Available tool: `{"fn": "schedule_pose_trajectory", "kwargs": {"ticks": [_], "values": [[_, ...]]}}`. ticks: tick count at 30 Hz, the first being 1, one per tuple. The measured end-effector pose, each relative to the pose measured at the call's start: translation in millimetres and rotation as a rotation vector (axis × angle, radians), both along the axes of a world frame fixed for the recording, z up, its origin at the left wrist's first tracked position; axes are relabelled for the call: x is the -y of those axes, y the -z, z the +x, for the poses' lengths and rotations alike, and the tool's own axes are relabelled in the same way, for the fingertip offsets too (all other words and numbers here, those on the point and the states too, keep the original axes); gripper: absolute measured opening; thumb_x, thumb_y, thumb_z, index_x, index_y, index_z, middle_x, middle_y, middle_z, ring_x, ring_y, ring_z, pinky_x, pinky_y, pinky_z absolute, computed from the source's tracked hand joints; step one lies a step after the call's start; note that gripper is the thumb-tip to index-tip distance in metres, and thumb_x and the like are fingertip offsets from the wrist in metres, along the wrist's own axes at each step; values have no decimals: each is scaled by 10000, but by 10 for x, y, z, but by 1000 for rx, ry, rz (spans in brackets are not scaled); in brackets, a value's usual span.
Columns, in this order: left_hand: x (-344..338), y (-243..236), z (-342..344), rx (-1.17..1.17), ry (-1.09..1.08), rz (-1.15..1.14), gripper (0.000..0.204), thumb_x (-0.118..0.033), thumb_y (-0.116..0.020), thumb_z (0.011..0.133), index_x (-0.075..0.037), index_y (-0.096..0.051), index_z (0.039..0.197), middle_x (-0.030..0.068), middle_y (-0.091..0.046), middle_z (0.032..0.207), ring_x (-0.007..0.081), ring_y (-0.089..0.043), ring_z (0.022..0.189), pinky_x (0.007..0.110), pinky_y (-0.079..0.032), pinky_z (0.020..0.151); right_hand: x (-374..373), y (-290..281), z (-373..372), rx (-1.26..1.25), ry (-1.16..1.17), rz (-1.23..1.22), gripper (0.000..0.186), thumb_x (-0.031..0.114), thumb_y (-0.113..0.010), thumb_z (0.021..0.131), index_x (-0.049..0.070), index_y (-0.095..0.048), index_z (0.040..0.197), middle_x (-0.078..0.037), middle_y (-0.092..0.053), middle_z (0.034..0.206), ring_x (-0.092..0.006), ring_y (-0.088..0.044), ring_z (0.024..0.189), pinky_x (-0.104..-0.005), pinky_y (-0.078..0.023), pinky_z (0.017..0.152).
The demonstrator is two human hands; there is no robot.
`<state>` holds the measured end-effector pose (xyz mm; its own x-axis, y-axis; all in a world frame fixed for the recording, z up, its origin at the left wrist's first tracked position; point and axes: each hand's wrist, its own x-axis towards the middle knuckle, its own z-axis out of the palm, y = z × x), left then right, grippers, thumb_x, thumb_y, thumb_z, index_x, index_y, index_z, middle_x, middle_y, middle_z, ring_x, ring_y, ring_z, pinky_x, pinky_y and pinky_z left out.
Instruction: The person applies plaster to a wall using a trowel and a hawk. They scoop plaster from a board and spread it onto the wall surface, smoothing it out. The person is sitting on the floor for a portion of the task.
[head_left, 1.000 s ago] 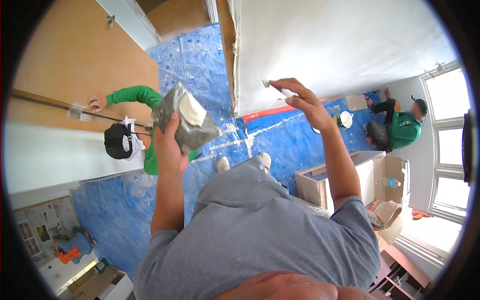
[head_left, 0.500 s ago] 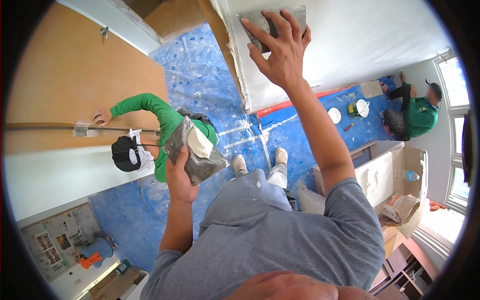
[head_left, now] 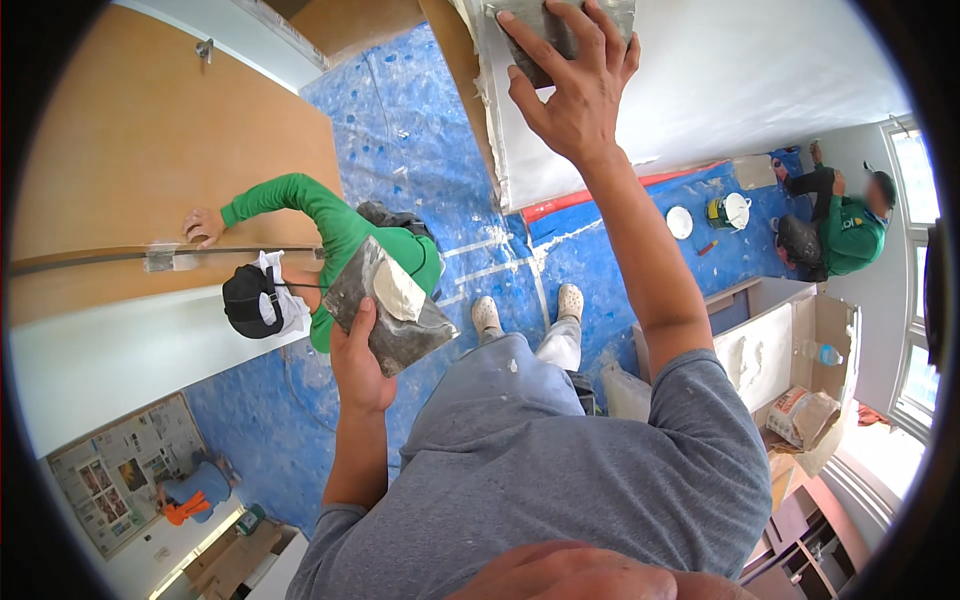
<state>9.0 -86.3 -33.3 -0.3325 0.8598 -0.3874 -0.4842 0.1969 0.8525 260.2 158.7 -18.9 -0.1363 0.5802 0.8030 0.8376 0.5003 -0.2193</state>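
My left hand (head_left: pixel 362 358) grips a grey, square plasterer's hawk (head_left: pixel 400 337), thumb on top, tilted in front of my chest. A smooth mound of white plaster (head_left: pixel 398 291) sits on its upper part. With my right arm stretched up, my right hand (head_left: pixel 585 105) holds a flat grey metal plastering blade (head_left: pixel 565 38) against the white wall (head_left: pixel 720 70). Its fingers are spread over the back of the blade, and the picture's top edge cuts the blade off.
Stained blue sheeting (head_left: pixel 395 150) covers the floor. At left, a person in green (head_left: pixel 350 235) touches a wooden door (head_left: pixel 190 140); another person (head_left: pixel 850 235) crouches at right near a bucket (head_left: pixel 735 210). Right of me stands an open cabinet (head_left: pixel 745 360) with a paper bag (head_left: pixel 800 415).
My right hand and the blade have moved up and slightly right along the wall. The left hand keeps the hawk nearly where it was.
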Motion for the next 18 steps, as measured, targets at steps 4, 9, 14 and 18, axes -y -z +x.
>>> {"fn": "schedule_pose_trajectory", "kwargs": {"ticks": [4, 9, 14, 18], "values": [[-46, 12, -1, 5, 6, -7, 374, -145, -566, 1041, 5, -530, 1382, 88, -635, 1320, 191, -626, 1171, 356, -504, 991, -7, 1, -11, 5, 5, 9, 544, 268, -751, 763, 337, -697, 1300, -97, -501, 1408, -400, -387, 1364, -666, -275, 1062], [-104, 74, -30, 7, 38, -23, 438, -137, -557, 1039, -3, -469, 1446, 96, -592, 1384, 223, -592, 1246, 386, -478, 1045, -26, 55, -64, 10, 32, 27, 560, 238, -766, 744, 336, -700, 1292, -94, -504, 1403, -406, -383, 1366, -656, -281, 1065], [-156, 62, 18, -9, 16, -28, 380, -145, -571, 1040, 9, -523, 1384, 89, -632, 1318, 186, -622, 1172, 355, -501, 993, -93, 449, -35, -28, 27, 64, 505, 321, -765, 773, 416, -701, 1265, -9, -526, 1381, -323, -377, 1381, -647, -209, 1093], [-178, 60, 9, -7, 15, -44, 380, -145, -573, 1040, 10, -523, 1383, 89, -630, 1322, 185, -620, 1175, 357, -499, 996, -126, 746, -37, -60, 32, 76, 496, 344, -773, 759, 473, -708, 1233, 37, -528, 1367, -285, -374, 1379, -653, -179, 1097]]}}
